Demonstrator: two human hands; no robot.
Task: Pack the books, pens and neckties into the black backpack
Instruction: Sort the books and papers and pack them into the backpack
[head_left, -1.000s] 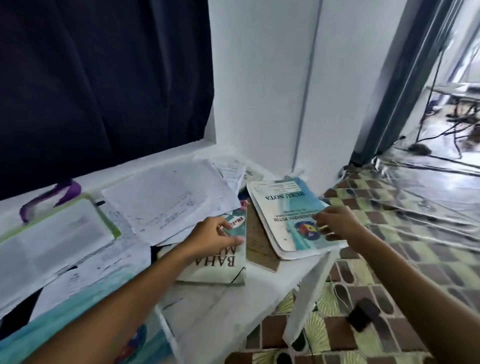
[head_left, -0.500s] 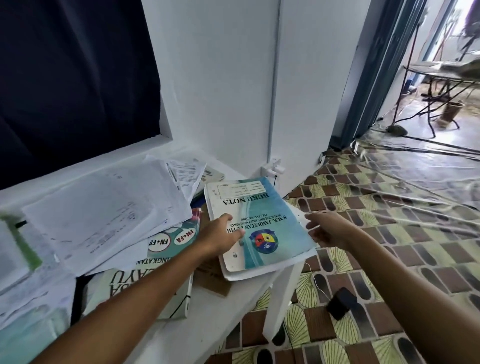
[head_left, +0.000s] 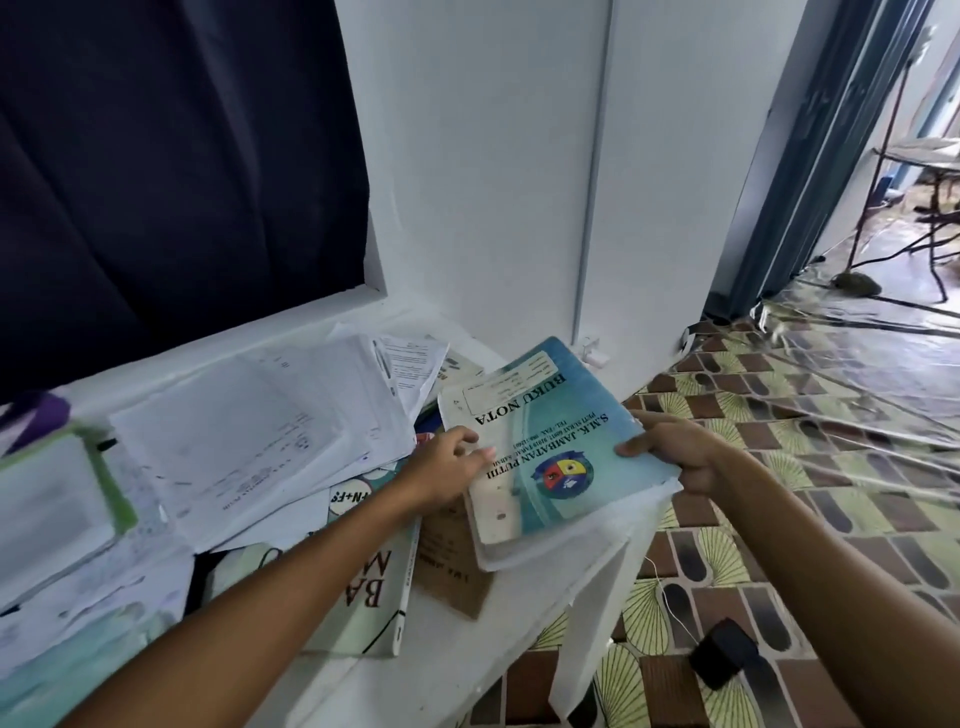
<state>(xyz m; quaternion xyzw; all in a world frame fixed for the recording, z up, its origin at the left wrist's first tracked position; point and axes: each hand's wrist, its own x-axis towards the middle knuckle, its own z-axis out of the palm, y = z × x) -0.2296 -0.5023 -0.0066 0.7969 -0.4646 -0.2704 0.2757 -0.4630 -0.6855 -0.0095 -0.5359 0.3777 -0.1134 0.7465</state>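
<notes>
A teal notebook marked "BUKU NOTA" (head_left: 540, 436) lies on top of a small stack at the right end of the white table (head_left: 452, 654). My right hand (head_left: 680, 452) grips its right edge, thumb on the cover. My left hand (head_left: 447, 467) rests on its left edge with bent fingers. A white textbook (head_left: 374, 597) lies under my left forearm, and a brown booklet (head_left: 447, 561) sits between it and the stack. No backpack, pens or neckties are in view.
Loose white papers (head_left: 260, 436) cover the table's middle and left, with a green-edged folder (head_left: 57, 499) at far left. A dark curtain hangs behind. A small black object (head_left: 722, 660) lies on the patterned floor at right, near a white cable.
My right hand has closed on the notebook's right edge, and the stack's right side has risen slightly. The view has swung back a little to the left.
</notes>
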